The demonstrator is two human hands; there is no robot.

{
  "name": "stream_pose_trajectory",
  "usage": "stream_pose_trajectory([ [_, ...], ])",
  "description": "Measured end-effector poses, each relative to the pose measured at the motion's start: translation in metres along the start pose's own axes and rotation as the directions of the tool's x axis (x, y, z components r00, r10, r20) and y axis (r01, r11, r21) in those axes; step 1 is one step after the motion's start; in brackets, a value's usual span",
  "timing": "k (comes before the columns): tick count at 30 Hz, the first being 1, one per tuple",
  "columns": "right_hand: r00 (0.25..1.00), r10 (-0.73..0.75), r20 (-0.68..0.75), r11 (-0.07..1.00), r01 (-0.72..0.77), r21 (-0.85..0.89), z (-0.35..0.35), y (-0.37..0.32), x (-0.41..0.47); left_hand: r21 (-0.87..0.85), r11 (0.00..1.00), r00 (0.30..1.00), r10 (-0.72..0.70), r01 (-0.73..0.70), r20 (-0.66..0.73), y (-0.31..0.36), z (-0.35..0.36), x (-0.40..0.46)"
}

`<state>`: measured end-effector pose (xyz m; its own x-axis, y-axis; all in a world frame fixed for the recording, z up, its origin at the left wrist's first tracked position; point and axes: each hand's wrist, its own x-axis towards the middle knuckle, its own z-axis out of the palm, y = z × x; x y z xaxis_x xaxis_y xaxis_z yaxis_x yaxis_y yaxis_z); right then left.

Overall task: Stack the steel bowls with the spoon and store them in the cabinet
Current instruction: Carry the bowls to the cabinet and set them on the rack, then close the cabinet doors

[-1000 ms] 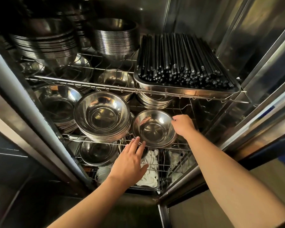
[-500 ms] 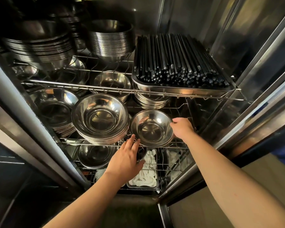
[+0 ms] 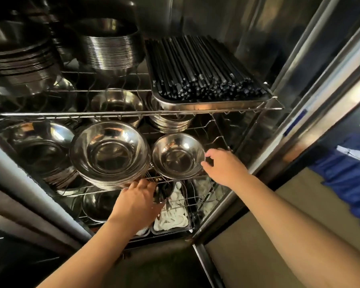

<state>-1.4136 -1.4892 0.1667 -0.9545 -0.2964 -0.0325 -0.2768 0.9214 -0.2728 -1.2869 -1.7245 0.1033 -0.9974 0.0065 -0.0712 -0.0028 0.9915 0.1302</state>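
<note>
Since a second ago my left hand [image 3: 137, 202] has slid up to the front wire of the middle shelf [image 3: 164, 179], fingers extended and holding nothing. My right hand [image 3: 223, 168] has loosened off the small steel bowl [image 3: 178, 156], its fingers spread just beside the rim at 3 o'clock. The bowl sits at 3 o'clock of the large bowl stack [image 3: 110, 150], inside the cabinet [image 3: 258, 38].

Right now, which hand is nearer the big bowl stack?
Left. The left hand is at the front edge of the big bowl stack; the right hand is past the small bowl, by its right rim.
</note>
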Motion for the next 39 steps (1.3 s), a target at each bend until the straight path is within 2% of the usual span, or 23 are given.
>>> stream_pose_trajectory([
  [3, 0.999, -0.038, 0.005, 0.997, 0.039, -0.066, -0.004, 0.003, -0.035, 0.085, 0.996, 0.999, 0.005, -0.008, 0.036, 0.007, -0.003, -0.009],
  [8, 0.997, -0.072, -0.016, 0.991, 0.070, -0.118, -0.009, 0.023, -0.110, 0.118, 0.991, 0.993, 0.059, -0.070, 0.098, 0.051, -0.007, -0.042],
  [13, 0.999, -0.017, -0.042, 0.993, 0.012, -0.116, -0.010, 0.068, -0.229, 0.099, 0.978, 0.981, 0.174, -0.182, 0.083, 0.136, -0.004, -0.103],
  [16, 0.999, 0.042, -0.031, 0.988, -0.046, -0.144, -0.011, 0.115, -0.325, 0.134, 0.955, 0.963, 0.259, -0.267, 0.071, 0.211, -0.002, -0.154],
  [18, 0.998, 0.057, -0.040, 0.988, -0.062, -0.142, -0.011, 0.142, -0.384, 0.142, 0.941, 0.951, 0.306, -0.308, 0.035, 0.255, -0.004, -0.185],
  [22, 0.992, 0.099, -0.081, 0.980, -0.111, -0.163, -0.020, 0.191, -0.509, 0.149, 0.900, 0.895, 0.428, -0.410, -0.123, 0.357, -0.016, -0.249],
  [24, 0.990, 0.123, -0.073, 0.981, -0.133, -0.144, -0.025, 0.212, -0.566, 0.131, 0.874, 0.842, 0.486, -0.468, -0.234, 0.411, -0.026, -0.276],
  [26, 0.982, 0.173, -0.072, 0.974, -0.181, -0.134, -0.031, 0.235, -0.608, 0.053, 0.835, 0.754, 0.520, -0.548, -0.401, 0.463, -0.035, -0.300],
  [29, 0.964, 0.247, -0.102, 0.953, -0.261, -0.154, -0.045, 0.270, -0.658, -0.114, 0.732, 0.639, 0.495, -0.672, -0.589, 0.538, -0.044, -0.327],
  [30, 0.956, 0.270, -0.117, 0.947, -0.286, -0.149, -0.049, 0.278, -0.666, -0.167, 0.713, 0.643, 0.474, -0.681, -0.602, 0.556, -0.045, -0.329],
  [35, 0.929, 0.308, -0.205, 0.934, -0.336, -0.118, -0.073, 0.307, -0.680, -0.455, 0.677, 0.763, 0.252, -0.579, -0.596, 0.605, -0.039, -0.326],
  [39, 0.927, 0.279, -0.251, 0.937, -0.320, -0.140, -0.100, 0.315, -0.668, -0.460, 0.690, 0.747, 0.178, -0.559, -0.641, 0.605, -0.032, -0.328],
])
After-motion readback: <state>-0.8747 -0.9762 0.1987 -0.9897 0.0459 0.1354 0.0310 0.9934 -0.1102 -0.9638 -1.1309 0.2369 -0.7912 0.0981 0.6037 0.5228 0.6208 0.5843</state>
